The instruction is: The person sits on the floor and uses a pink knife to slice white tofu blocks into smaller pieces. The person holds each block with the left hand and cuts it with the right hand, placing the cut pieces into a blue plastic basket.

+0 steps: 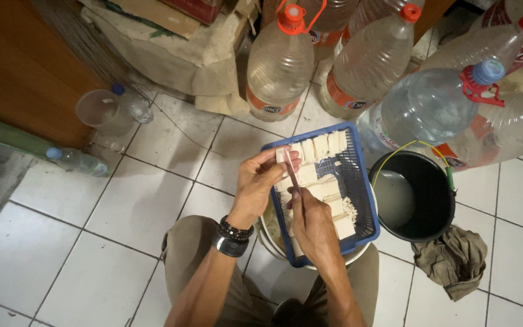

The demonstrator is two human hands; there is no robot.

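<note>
Here the pale tofu block [286, 158] sits pinched between thumb and fingers of the left hand [261, 181], held just above the blue basket [363, 200]. Right hand [313, 227] is closed around a thin knife [293, 177], blade running up toward the held block and apparently meeting its underside. The basket rests on a white bucket [267, 239] between the person's knees; cut tofu pieces [322, 145] lie in a row along its far side, more stacked at the near side.

Judgement: the cut goes best with the blade drawn slowly, fingertips kept off the cutting line, and the block kept low over the basket so pieces drop short without breaking.

Just right of the basket: black bucket [416, 197] with yellow handle, a crumpled cloth [452, 260] beside it. Large plastic water bottles [279, 63] stand behind on the white tiled floor [122, 206]
</note>
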